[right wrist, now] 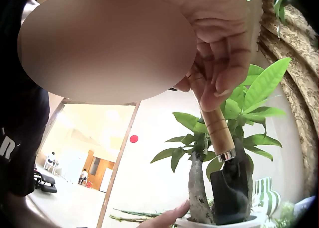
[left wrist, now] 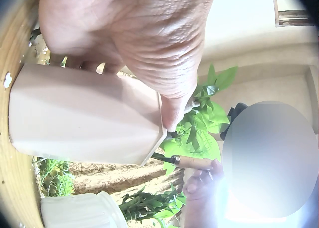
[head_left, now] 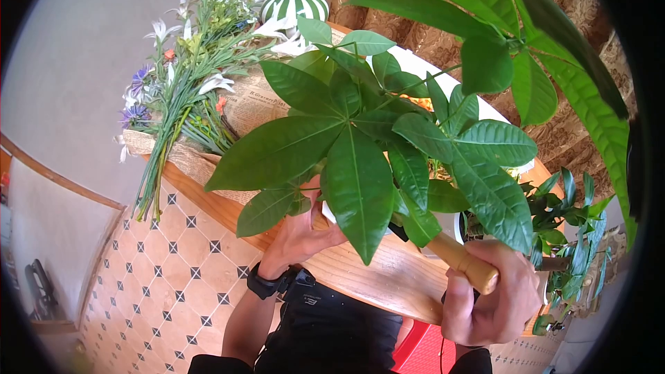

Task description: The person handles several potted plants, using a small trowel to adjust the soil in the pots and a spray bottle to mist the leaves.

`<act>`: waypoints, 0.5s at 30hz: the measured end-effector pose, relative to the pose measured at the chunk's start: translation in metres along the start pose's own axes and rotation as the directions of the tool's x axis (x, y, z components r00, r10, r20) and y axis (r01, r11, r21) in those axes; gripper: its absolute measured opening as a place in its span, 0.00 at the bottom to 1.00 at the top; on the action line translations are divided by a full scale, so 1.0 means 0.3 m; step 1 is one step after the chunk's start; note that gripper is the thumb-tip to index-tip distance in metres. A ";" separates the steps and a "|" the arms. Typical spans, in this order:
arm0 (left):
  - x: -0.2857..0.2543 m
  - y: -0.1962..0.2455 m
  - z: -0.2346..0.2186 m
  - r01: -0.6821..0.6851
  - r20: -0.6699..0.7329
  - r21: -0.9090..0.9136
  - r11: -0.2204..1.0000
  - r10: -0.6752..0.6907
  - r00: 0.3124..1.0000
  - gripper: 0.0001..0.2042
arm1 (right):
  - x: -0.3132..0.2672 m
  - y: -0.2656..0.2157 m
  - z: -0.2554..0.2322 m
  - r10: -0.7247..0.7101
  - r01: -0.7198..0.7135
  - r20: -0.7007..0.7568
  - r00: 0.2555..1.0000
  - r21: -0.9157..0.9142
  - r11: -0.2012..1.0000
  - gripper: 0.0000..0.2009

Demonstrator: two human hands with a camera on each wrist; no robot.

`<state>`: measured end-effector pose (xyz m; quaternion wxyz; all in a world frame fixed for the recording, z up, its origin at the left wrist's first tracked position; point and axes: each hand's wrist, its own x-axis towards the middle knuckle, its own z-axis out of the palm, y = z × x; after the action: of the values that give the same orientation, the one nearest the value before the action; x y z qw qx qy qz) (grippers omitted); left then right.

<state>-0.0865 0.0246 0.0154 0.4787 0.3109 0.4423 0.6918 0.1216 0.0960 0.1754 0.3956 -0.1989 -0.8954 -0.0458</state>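
A leafy green potted plant stands in a pale, straight-sided pot at the table's near side. My left hand holds this pot, thumb over the rim and fingers along the far side in the left wrist view. With my right hand I grip the wooden handle of a small trowel. Its black blade points down into the pot, beside a thick grey stem. The blade's tip is hidden behind the rim. From the head view, leaves cover most of the pot and blade.
Cut flowers lie on newspaper-print wrapping at the left of the wooden table. A green-striped vase stands at the back. Another white pot and a plant are on the right. A red stool is below.
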 end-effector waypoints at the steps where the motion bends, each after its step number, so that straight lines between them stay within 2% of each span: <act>1: 0.000 0.002 0.001 -0.004 -0.001 -0.001 1.000 0.004 1.000 0.44 | 0.003 0.012 0.009 0.000 0.000 0.000 1.000 0.000 1.000 0.16; 3: 0.001 0.001 0.001 -0.008 -0.001 -0.002 1.000 0.008 1.000 0.44 | 0.015 0.042 0.023 -0.087 0.086 -0.003 0.996 0.138 0.987 0.15; 4: 0.001 -0.001 0.000 -0.015 -0.001 0.006 1.000 0.015 1.000 0.44 | 0.010 0.032 0.022 -0.087 0.086 -0.002 0.996 0.138 0.987 0.15; 6: 0.001 -0.001 0.001 -0.022 -0.001 0.015 1.000 0.022 1.000 0.44 | -0.005 0.002 0.021 0.036 -0.036 0.008 0.999 0.098 0.995 0.14; 7: 0.002 0.002 0.004 -0.027 -0.004 0.005 1.000 0.027 1.000 0.44 | -0.003 0.012 0.025 0.035 -0.036 0.009 0.999 0.098 0.995 0.14; 9: 0.003 0.000 0.004 -0.031 -0.008 -0.005 1.000 0.031 0.999 0.44 | 0.007 0.041 0.039 -0.071 0.068 0.010 0.997 0.154 0.986 0.15; 11: 0.006 -0.011 -0.001 -0.063 -0.011 0.009 0.998 0.063 0.998 0.45 | 0.021 0.035 0.043 -0.049 0.046 0.017 0.999 0.145 0.988 0.14; 15: 0.005 -0.011 -0.002 -0.040 -0.006 -0.003 0.999 0.040 0.999 0.46 | 0.015 0.043 0.045 -0.015 0.014 0.006 1.000 0.100 0.995 0.15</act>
<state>-0.0863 0.0264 0.0123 0.4640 0.3170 0.4362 0.7028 0.1147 0.1125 0.1684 0.4019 -0.1723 -0.8993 -0.0030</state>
